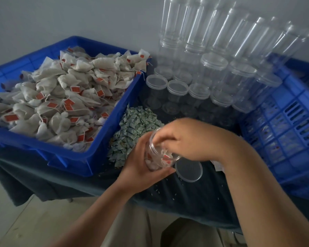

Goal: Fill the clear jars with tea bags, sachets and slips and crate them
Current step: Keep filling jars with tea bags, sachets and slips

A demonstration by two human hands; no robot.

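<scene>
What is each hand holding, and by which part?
Left hand grips the clear jar around its body. Right hand has fingers in its mouth; any hold is hidden.

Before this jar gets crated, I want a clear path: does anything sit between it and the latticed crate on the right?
Yes. The right hand, fingers inside the jar, and its forearm cross that path; the loose lid lies on the cloth just right of the jar, before the latticed crate.
</scene>
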